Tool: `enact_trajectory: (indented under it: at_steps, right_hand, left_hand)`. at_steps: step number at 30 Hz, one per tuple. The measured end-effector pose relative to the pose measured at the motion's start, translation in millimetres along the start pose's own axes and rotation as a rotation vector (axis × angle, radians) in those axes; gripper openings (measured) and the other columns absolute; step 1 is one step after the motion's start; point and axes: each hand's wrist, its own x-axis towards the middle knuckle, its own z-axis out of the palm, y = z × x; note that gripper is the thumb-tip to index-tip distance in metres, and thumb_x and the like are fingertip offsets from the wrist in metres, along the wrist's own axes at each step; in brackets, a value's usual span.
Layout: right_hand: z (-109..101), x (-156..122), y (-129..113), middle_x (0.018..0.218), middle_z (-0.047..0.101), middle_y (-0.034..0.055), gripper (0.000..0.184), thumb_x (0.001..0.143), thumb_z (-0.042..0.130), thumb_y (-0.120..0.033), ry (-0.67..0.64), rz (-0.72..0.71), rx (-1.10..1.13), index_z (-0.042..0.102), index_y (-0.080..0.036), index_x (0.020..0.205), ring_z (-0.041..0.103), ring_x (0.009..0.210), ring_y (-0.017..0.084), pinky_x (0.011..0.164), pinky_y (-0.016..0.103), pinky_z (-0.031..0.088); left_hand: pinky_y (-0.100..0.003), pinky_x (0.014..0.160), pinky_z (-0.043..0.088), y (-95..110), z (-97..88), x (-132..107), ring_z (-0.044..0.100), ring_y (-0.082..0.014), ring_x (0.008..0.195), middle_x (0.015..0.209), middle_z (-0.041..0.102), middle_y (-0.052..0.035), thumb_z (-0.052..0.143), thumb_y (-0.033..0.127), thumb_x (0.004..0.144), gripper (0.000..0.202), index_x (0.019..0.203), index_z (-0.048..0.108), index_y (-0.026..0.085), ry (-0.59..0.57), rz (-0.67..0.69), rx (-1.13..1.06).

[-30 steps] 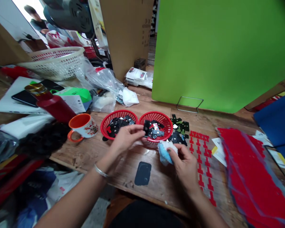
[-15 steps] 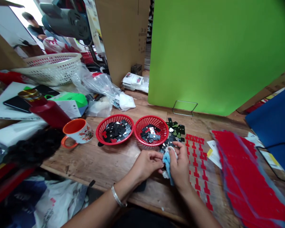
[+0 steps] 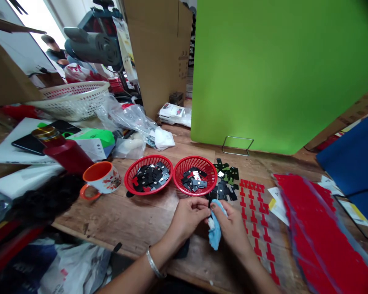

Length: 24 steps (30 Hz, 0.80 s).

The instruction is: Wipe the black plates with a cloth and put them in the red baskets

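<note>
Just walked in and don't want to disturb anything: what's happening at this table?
A person's right hand holds a blue cloth over the wooden table. The left hand presses its fingers against that cloth; what they pinch is hidden. Two red baskets of small black pieces sit just beyond the hands.

The left hand [image 3: 187, 215] and right hand [image 3: 233, 228] sit close together just below the middle of the view, at 6 o'clock, fingertips almost touching. The bare left forearm [image 3: 135, 273] enters from 7 o'clock, palm down, with the fingers curled and pinched toward 3 o'clock. The bare right forearm [image 3: 259, 275] enters from 5 o'clock. Its fingers are folded closed, the back of the hand faces up, and the knuckles point toward 11 o'clock.
</note>
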Motion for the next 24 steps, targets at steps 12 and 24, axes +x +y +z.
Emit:
enact_trajectory:
  at_steps: [12, 24]
  right_hand:
    - [-8.4, 0.3, 2.7, 0.053, 0.048, -0.0035, 0.037, 0.080, 0.056, -0.051, 0.114, 0.013, -0.113, 0.052, -0.019, 0.062, 0.044, 0.051, 0.013, 0.047, 0.022, 0.034]
    - [-2.4, -1.5, 4.2, 0.057, 0.054, -0.0022, 0.036, 0.081, 0.056, -0.052, 0.031, 0.079, -0.028, 0.057, -0.018, 0.071, 0.049, 0.052, 0.014, 0.049, 0.022, 0.038]
  left_hand:
    - [-0.031, 0.086, 0.047, 62.1, -57.2, 47.7, 0.064, -0.0211, 0.090, 0.097, 0.071, -0.0081, 0.062, 0.021, 0.076, 0.019, 0.092, 0.071, 0.017, 0.278, 0.628, 1.132]
    - [-0.031, 0.072, 0.044, 93.1, -159.6, 82.3, 0.064, -0.0272, 0.082, 0.086, 0.071, -0.0145, 0.053, 0.042, 0.081, 0.033, 0.086, 0.073, 0.016, 0.519, 0.124, 1.604]
